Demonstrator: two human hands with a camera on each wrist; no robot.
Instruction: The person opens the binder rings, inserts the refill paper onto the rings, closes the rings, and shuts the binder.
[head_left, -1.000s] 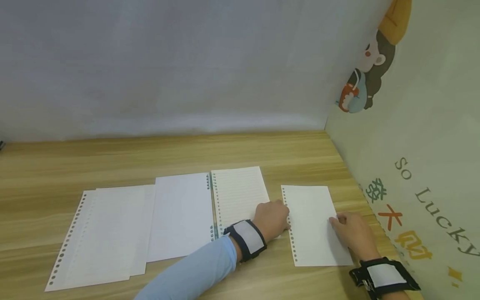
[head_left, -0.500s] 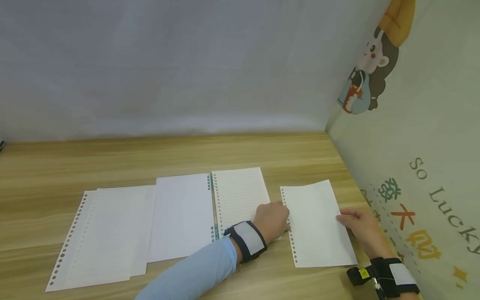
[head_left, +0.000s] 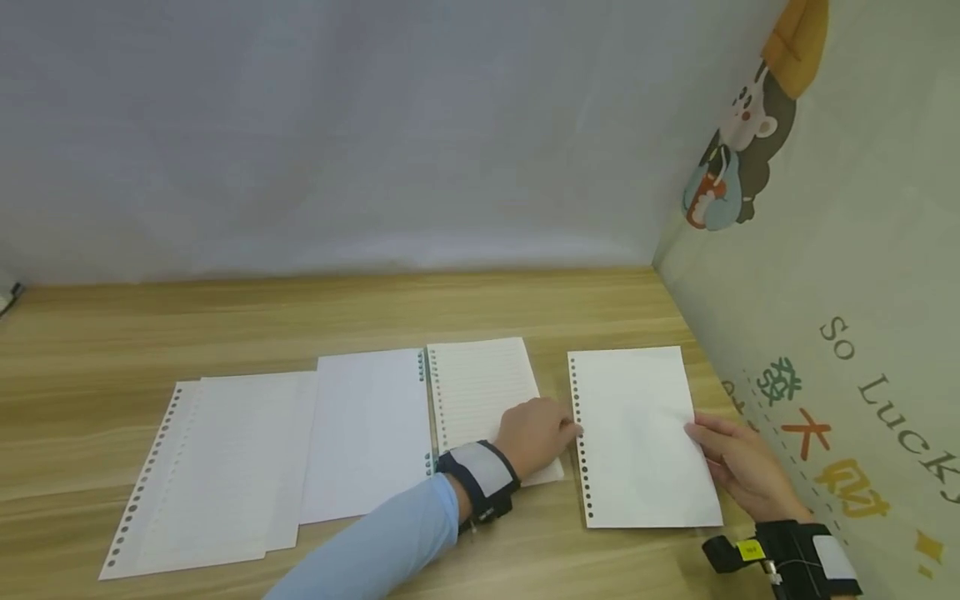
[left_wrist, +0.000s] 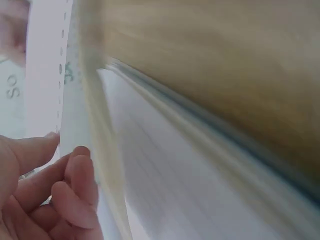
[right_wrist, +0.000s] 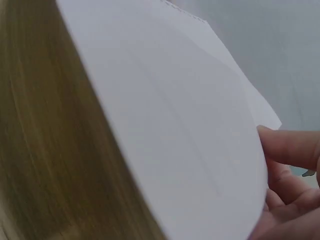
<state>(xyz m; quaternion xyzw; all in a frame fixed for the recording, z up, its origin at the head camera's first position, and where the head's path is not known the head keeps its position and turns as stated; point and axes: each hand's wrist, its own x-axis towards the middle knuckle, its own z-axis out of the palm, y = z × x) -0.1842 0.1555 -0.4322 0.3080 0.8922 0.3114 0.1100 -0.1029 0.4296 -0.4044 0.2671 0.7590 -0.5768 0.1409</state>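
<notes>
A loose punched sheet of white paper [head_left: 637,442] is held between both hands at the right of the head view, its row of holes on the left side. My left hand [head_left: 534,433] pinches that punched edge between thumb and fingertip, as the left wrist view shows beside the paper [left_wrist: 45,100]. On the opposite edge my right hand [head_left: 742,467] pinches the paper between thumb and fingers. In the right wrist view the paper [right_wrist: 170,125] bows slightly and stands up off the table. Below my left wrist lies an open ring notebook, its lined page [head_left: 480,379] partly covered by that hand.
The notebook's blank white page [head_left: 367,433] lies left of its rings. Farther left, several punched sheets [head_left: 232,467] overlap on the wooden table [head_left: 337,312]. A decorated wall [head_left: 885,275] bounds the right side, and a pale curtain [head_left: 322,142] hangs behind.
The sheet's right side lifted first, and now the sheet looks larger, with its top edge higher in view. My right hand has shifted right. My left hand has turned slightly at the punched edge.
</notes>
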